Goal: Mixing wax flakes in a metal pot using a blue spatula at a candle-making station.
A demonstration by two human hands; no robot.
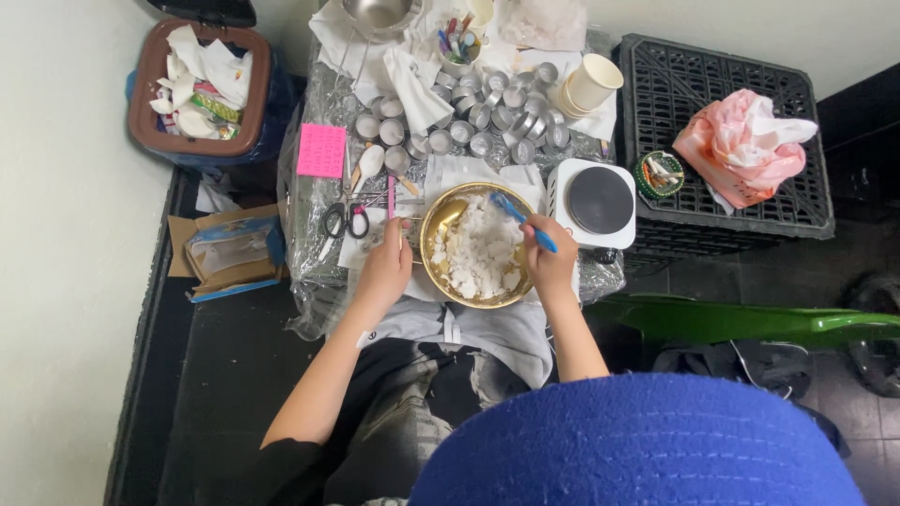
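A gold metal bowl (pixel 437 258) full of white wax flakes (pixel 476 251) sits at the near edge of a small foil-covered table (pixel 319 201). My left hand (pixel 386 262) grips the bowl's left rim. My right hand (pixel 549 255) holds a blue spoon (pixel 521 219) whose tip rests in the flakes at the bowl's upper right.
Several small metal tealight cups (pixel 487 117) crowd the table's far side, with paper cups (pixel 588 86), scissors (pixel 345 219), a pink note (pixel 322 150) and a white hot plate (pixel 595 201). A black crate (pixel 731 197) with a pink cloth (pixel 745 145) stands right; a bin (pixel 202 89) left.
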